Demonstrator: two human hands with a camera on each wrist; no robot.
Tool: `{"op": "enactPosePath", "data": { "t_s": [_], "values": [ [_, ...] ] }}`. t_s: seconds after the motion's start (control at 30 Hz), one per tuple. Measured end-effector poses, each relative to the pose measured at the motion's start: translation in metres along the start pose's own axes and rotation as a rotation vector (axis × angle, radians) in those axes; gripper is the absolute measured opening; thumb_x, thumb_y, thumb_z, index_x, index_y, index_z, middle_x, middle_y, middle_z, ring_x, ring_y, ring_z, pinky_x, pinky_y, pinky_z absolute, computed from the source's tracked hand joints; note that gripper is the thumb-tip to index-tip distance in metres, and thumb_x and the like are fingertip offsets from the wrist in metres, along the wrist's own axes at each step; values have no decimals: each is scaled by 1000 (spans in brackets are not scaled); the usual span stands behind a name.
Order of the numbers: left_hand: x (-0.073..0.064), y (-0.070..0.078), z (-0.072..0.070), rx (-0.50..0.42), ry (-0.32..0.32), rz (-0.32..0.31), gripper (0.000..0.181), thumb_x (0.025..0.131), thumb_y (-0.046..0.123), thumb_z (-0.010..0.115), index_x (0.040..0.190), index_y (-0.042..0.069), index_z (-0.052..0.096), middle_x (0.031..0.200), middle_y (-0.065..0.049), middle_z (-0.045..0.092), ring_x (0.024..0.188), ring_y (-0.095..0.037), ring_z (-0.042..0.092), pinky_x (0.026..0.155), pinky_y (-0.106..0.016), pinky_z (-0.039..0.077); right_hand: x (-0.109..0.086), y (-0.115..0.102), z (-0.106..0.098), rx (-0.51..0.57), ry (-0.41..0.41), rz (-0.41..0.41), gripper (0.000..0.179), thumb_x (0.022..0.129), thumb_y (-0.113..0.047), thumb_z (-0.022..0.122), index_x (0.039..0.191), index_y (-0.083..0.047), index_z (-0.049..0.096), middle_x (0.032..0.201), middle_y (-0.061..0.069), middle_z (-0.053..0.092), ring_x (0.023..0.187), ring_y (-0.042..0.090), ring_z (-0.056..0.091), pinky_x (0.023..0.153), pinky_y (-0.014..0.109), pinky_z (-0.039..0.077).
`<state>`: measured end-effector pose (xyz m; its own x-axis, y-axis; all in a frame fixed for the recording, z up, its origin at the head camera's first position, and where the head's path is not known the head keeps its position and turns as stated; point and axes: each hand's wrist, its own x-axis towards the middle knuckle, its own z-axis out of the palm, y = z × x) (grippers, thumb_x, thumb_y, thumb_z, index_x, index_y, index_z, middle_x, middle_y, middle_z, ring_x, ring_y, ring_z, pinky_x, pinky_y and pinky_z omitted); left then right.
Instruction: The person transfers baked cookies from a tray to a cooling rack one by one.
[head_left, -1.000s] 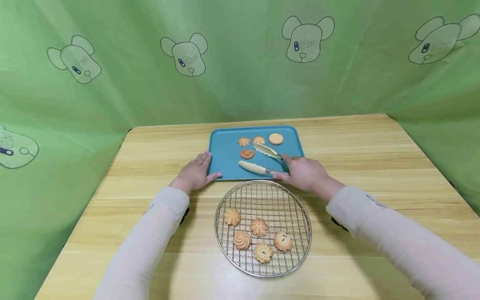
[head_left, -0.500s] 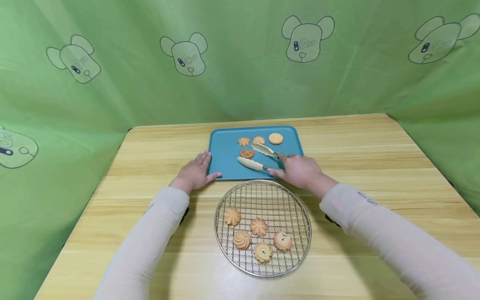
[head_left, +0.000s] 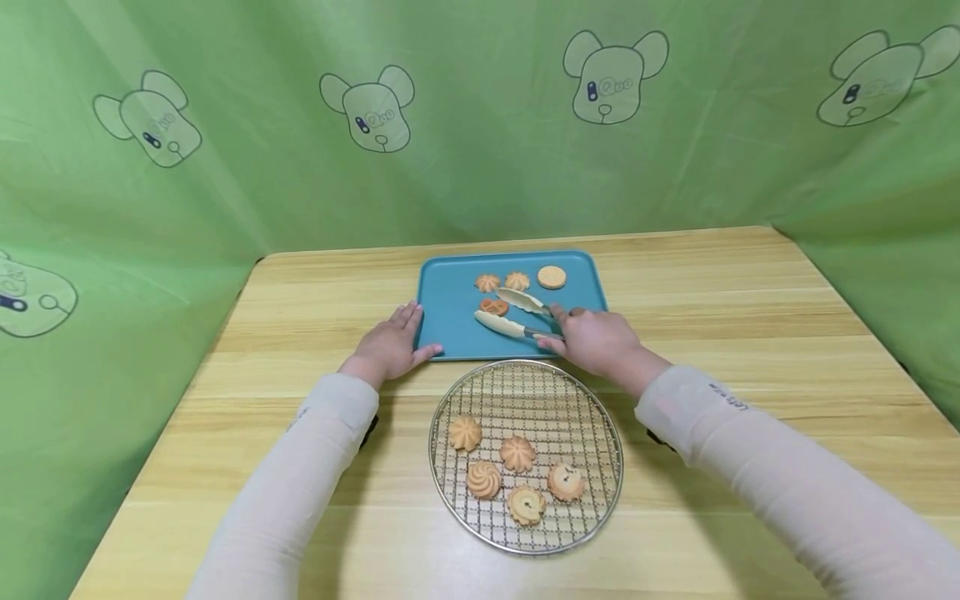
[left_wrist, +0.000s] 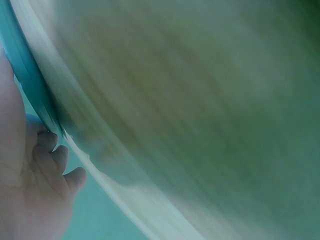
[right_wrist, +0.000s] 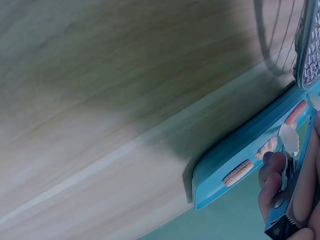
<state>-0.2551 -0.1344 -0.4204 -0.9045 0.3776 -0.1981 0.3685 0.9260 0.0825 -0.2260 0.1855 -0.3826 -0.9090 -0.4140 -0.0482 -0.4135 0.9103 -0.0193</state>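
Note:
My right hand grips a pair of tongs with cream scalloped tips, its jaws spread apart over the blue tray. The pretzel-shaped cookie lies between the tong tips, partly overlapped by the upper one in the head view. Behind it on the tray are two flower-shaped cookies and a round cookie. Thumb and fingers spread, my left hand rests on the tray's front left corner. In the right wrist view, fingers wrap the tongs' handle.
A round wire rack stands just in front of the tray and bears several cookies, among them a swirled one and a flower-shaped one. The wooden table reaches back to a green curtain with printed bear heads.
My right hand has moved slightly left with the tongs, bringing their tips to either side of the pretzel-shaped cookie. The left hand, tray and rack have stayed in place.

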Motion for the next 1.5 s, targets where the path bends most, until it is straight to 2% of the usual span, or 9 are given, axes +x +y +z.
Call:
{"op": "enactPosePath", "data": {
  "t_s": [0.47,1.07,1.5],
  "values": [
    [0,2,0,-3,-10,-2,88,95,64,31,151,0,8,158,-13,2,144,-29,5,116,-40,12,-5,1,1,-24,22,-32,68,98,-48,45,143,3,38,120,30,58,98,43,61,73,53,55],
    [-1,2,-1,-3,-12,-2,88,95,64,31,151,1,7,158,-12,1,144,-29,6,115,-41,13,-14,8,4,-21,86,-80,67,98,-48,46,143,1,40,119,29,58,93,44,63,69,52,56],
    [-2,3,-3,-1,-12,7,88,96,63,31,151,-1,7,158,-14,2,144,-30,6,116,-40,12,-23,17,2,-42,86,-114,65,97,-47,48,142,0,42,119,29,58,86,43,65,68,52,56]
  ]
}}
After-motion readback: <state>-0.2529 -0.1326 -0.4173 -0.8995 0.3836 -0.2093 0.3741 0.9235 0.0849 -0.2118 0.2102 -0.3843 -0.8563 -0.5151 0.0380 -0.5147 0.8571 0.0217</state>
